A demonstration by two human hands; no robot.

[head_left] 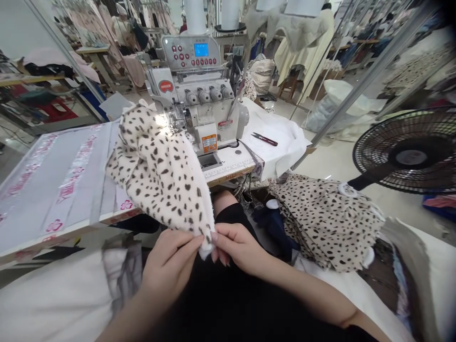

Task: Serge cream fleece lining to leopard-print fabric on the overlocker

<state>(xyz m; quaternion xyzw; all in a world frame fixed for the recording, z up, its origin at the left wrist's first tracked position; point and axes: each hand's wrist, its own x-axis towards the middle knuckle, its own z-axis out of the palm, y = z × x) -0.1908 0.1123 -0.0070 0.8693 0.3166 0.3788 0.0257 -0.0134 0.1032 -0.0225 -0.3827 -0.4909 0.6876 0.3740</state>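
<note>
A white fleece fabric piece with dark spots (pixel 166 175) runs from the needle area of the sewing machine (pixel 206 102) down over the table edge towards my lap. Its lower corner is pinched between both my hands. My left hand (pixel 173 259) grips the corner's left side, thumb and forefinger pressed together. From the right, my right hand (pixel 238 244) pinches the white edge of the same corner. The fabric's upper end is bunched beside the lit presser foot, and whether it lies under the foot is hidden.
Dark red thread snips (pixel 264 138) lie on white cloth (pixel 285 152) right of the machine. A stack of spotted fabric (pixel 327 218) sits at my right, below a black fan (pixel 409 154). White fabric (pixel 53 294) lies at lower left, beside the plastic-covered table (pixel 67 175).
</note>
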